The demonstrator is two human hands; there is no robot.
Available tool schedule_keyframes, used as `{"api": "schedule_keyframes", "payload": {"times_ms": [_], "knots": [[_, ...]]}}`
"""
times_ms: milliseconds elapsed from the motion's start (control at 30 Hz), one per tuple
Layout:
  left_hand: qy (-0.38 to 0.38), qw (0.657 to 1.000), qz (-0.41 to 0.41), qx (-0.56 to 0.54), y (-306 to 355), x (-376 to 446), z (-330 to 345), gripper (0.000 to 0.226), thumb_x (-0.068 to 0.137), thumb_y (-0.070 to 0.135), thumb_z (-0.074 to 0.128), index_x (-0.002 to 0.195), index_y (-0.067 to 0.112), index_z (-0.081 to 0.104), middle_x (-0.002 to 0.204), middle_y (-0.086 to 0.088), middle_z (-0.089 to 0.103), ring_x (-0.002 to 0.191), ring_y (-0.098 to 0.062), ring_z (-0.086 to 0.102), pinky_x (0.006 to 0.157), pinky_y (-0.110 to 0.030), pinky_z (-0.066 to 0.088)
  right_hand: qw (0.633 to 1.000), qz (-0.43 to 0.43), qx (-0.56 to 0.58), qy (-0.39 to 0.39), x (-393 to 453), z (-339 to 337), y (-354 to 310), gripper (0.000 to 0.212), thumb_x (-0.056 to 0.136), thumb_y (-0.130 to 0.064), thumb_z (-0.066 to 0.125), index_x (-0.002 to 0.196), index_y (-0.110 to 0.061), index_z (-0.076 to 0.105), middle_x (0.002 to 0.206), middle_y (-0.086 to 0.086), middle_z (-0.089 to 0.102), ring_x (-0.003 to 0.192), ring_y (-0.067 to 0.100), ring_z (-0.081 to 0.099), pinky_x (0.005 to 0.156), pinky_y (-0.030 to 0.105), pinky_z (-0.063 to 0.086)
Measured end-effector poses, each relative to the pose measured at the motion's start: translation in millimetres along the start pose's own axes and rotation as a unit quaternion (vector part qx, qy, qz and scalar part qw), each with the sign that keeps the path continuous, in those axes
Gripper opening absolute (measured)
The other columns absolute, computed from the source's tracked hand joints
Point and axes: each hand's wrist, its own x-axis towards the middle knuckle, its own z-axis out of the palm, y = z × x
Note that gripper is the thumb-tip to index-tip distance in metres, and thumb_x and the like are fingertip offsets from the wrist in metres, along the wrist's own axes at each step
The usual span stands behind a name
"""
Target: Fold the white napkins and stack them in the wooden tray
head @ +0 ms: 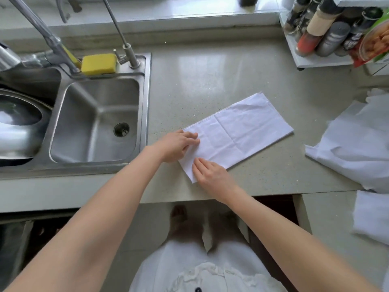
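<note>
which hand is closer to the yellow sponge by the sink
Left. The left hand rests on the folded white napkin's end beside the steel sink, below the yellow sponge; the right hand lies nearer the counter's front edge.

This is looking like a home kitchen. A stainless steel double sink (94, 121) is sitting set into a pale speckled countertop (210, 76), with a tall tap (42, 32) rising over it and a yellow sponge (99, 64) resting on its back ledge. A large steel bowl (19, 127) is lying in the left basin. At the back right, a small white rack (315, 62) is holding spice jars and seasoning bottles (324, 26), and a tiled window ledge (168, 9) is running behind the counter.
</note>
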Motion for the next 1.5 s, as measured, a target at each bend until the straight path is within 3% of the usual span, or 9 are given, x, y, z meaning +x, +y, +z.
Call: {"api": "schedule_keyframes", "payload": {"times_ms": [267, 400, 500, 600, 667, 933, 1067, 1267, 1500], "knots": [[-0.067, 0.992, 0.109, 0.017, -28, -11, -19, 0.05, 0.097, 0.058, 0.022, 0.134, 0.036, 0.047, 0.155, 0.015, 0.026, 0.139, -0.018, 0.025, 0.113, -0.032, 0.013, 0.917, 0.263, 0.294, -0.066, -9, -30, -7, 0.038, 0.088, 0.0, 0.054, 0.121, -0.014, 0.065, 0.131, -0.004, 0.06, 0.122, 0.01, 0.054, 0.094, 0.029, 0.047], [-0.111, 0.981, 0.141, 0.069, -41, -18, -22, 0.073, 0.086, 0.076, 0.021, 0.141, 0.033, 0.042, 0.153, 0.014, 0.03, 0.144, -0.013, 0.018, 0.119, -0.033, 0.002, 0.773, 0.468, 0.424, -0.061, -14, -52, 15, 0.036, 0.098, -0.028, 0.05, 0.077, -0.001, 0.063, 0.065, -0.006, 0.053, 0.067, 0.01, 0.05, 0.063, 0.029, 0.034], [-0.096, 0.974, 0.189, 0.082, -42, -21, -20, 0.05, 0.092, 0.053, 0.049, 0.134, 0.026, 0.053, 0.14, 0.007, 0.051, 0.138, -0.017, 0.033, 0.119, -0.038, 0.013, 0.708, 0.51, 0.483, -0.077, -24, -59, 20, 0.047, 0.095, -0.039, 0.05, 0.072, 0.001, 0.055, 0.066, 0.011, 0.057, 0.064, 0.02, 0.057, 0.07, 0.031, 0.047], [-0.097, 0.986, 0.13, -0.051, -29, -22, -24, 0.027, 0.093, 0.036, 0.056, 0.099, 0.012, 0.068, 0.097, -0.006, 0.067, 0.093, -0.023, 0.059, 0.082, -0.03, 0.046, 0.643, 0.536, 0.537, -0.104, -30, -70, 13, 0.04, 0.097, -0.036, 0.05, 0.094, 0.0, 0.067, 0.096, 0.018, 0.07, 0.09, 0.029, 0.068, 0.086, 0.043, 0.055], [-0.134, 0.978, 0.095, -0.127, -25, -23, -25, 0.033, 0.092, 0.033, 0.06, 0.066, 0.013, 0.057, 0.062, 0.001, 0.051, 0.057, -0.016, 0.044, 0.054, -0.026, 0.031, 0.619, 0.537, 0.562, -0.116, -33, -81, 10, 0.032, 0.1, -0.027, 0.047, 0.099, -0.002, 0.066, 0.095, 0.012, 0.071, 0.085, 0.025, 0.069, 0.077, 0.036, 0.058], [-0.097, 0.902, -0.019, -0.421, -12, 6, -33, 0.026, 0.09, 0.026, 0.065, 0.086, 0.0, 0.068, 0.082, -0.002, 0.068, 0.074, -0.014, 0.064, 0.072, -0.028, 0.052, 0.668, 0.612, 0.423, 0.023, -33, -89, 42, 0.041, 0.093, -0.025, 0.056, 0.063, 0.003, 0.054, 0.065, 0.01, 0.055, 0.062, 0.025, 0.056, 0.059, 0.041, 0.049], [-0.028, 0.922, -0.058, -0.381, 9, 36, -35, 0.025, 0.091, 0.028, 0.056, 0.073, 0.013, 0.048, 0.069, -0.006, 0.045, 0.064, -0.017, 0.042, 0.059, -0.03, 0.031, 0.696, 0.646, 0.31, 0.035, -22, -79, 64, 0.044, 0.093, -0.013, 0.05, 0.054, -0.016, 0.029, 0.053, 0.0, 0.032, 0.053, 0.017, 0.031, 0.052, 0.032, 0.019], [0.034, 0.947, -0.133, -0.291, 38, 77, -35, 0.045, 0.092, 0.013, 0.053, 0.054, 0.017, 0.029, 0.052, 0.001, 0.029, 0.048, -0.012, 0.025, 0.046, -0.028, 0.017, 0.667, 0.698, 0.259, 0.033, -27, -56, 95, 0.034, 0.086, -0.011, 0.051, 0.058, -0.015, 0.032, 0.055, 0.003, 0.037, 0.059, 0.025, 0.038, 0.049, 0.032, 0.022], [0.062, 0.947, -0.192, -0.248, 46, 95, -27, 0.032, 0.094, 0.013, 0.048, 0.063, 0.005, 0.051, 0.084, -0.025, 0.065, 0.084, -0.038, 0.06, 0.064, -0.038, 0.039, 0.649, 0.702, 0.284, 0.073, -36, -40, 118, 0.011, 0.089, -0.009, 0.053, 0.083, -0.002, 0.058, 0.074, 0.007, 0.056, 0.074, 0.025, 0.052, 0.062, 0.03, 0.035]]}}
